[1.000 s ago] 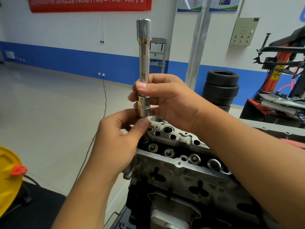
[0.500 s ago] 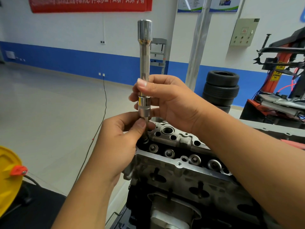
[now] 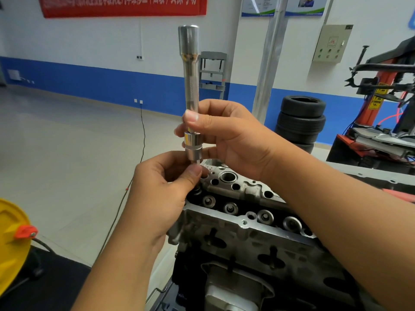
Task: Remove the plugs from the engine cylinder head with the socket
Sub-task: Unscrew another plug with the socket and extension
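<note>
A long chrome socket extension [image 3: 191, 81] stands upright above the far left end of the grey engine cylinder head [image 3: 244, 223]. My right hand [image 3: 226, 135] grips its lower shaft just above the short socket [image 3: 193, 147] fitted at the bottom. My left hand [image 3: 161, 194] pinches a small metal piece [image 3: 196, 162] sticking out of the socket's lower end; my thumb hides most of it. Round ports and valve seats line the head's top.
A stack of black tyres [image 3: 299, 122] and a silver pillar [image 3: 270, 57] stand behind. A red tyre machine [image 3: 381, 122] is at the right. A yellow round container [image 3: 12, 241] sits at the left edge. A black cable [image 3: 142, 140] runs across the pale floor.
The socket and extension have risen slightly off the head. My left thumb now pinches a small piece showing below the socket instead of the socket's base.
</note>
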{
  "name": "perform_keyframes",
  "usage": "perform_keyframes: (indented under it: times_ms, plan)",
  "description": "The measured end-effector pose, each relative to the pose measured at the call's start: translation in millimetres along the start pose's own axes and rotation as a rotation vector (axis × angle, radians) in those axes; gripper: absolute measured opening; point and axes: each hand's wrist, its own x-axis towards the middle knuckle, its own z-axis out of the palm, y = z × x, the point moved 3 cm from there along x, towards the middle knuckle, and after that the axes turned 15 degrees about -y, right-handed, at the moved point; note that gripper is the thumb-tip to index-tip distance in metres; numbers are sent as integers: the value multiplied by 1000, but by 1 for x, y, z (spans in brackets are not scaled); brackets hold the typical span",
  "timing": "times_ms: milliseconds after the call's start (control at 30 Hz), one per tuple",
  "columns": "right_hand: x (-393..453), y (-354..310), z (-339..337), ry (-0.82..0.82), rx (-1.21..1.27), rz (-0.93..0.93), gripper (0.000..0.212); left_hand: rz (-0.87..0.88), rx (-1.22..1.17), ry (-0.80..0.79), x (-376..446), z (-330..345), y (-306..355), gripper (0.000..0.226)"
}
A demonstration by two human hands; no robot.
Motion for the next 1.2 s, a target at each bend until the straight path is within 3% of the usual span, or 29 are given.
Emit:
perform_keyframes:
  times_ms: [67,267,400,633,800,1000,1200]
  plan:
    - [0,-1,0,-12,12,-9,10,7,-27,55,-1,-1,1,17]
    - [-1,-1,1,21,-36,12,17,23,-53,86,-2,-5,3,37]
    - [-1,-3,3,36,-84,22,14,31,52,109,-3,-4,4,24]
    - [-1,-3,6,94,-209,10,25,7,264,145,-3,-5,7,26]
    - [-1,-7,4,161,-243,-30,26,12,418,83,-4,-2,9,13]
    - [-1,-6,3,92,-190,16,20,-1,277,-3,-3,-2,4,23]
    - [-1,-4,3,42,-128,31,19,13,309,137,-3,-5,2,12]
